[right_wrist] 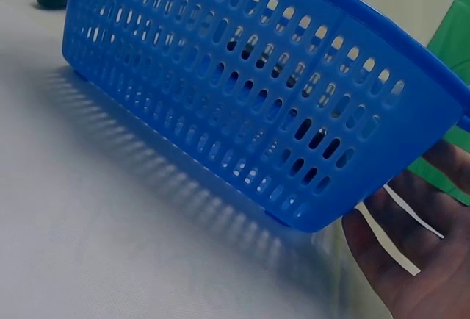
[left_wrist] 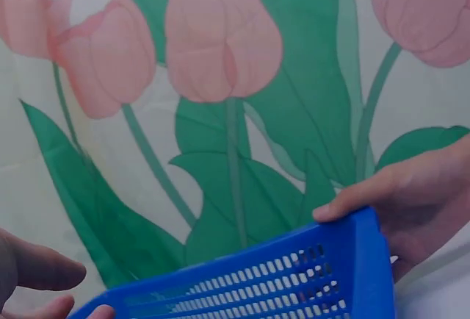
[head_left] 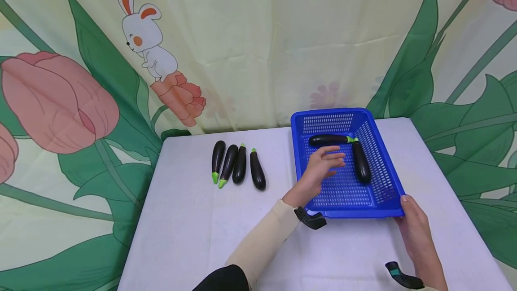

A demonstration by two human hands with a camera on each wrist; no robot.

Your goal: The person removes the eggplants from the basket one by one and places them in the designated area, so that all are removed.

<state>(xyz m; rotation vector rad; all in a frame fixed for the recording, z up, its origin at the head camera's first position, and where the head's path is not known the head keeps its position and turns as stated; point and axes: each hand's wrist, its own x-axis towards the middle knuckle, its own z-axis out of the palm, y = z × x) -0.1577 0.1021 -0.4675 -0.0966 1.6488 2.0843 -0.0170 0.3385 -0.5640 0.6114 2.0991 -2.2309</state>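
Right fingers (right_wrist: 366, 242) gripping basket (head_left: 347, 214), left fingers (left_wrist: 48, 266) parted

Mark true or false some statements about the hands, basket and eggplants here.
1. The right hand grips a corner of the blue perforated plastic basket. True.
2. Four glossy, dark, elongated eggplants with green ends lie on the white tabletop. True.
3. The left hand holds an eggplant. False: it is over the basket, fingers extended, holding nothing.
4. Three eggplants are visible inside the basket. False: two are.
5. Those inside have their green ends far apart. False: they're close together.
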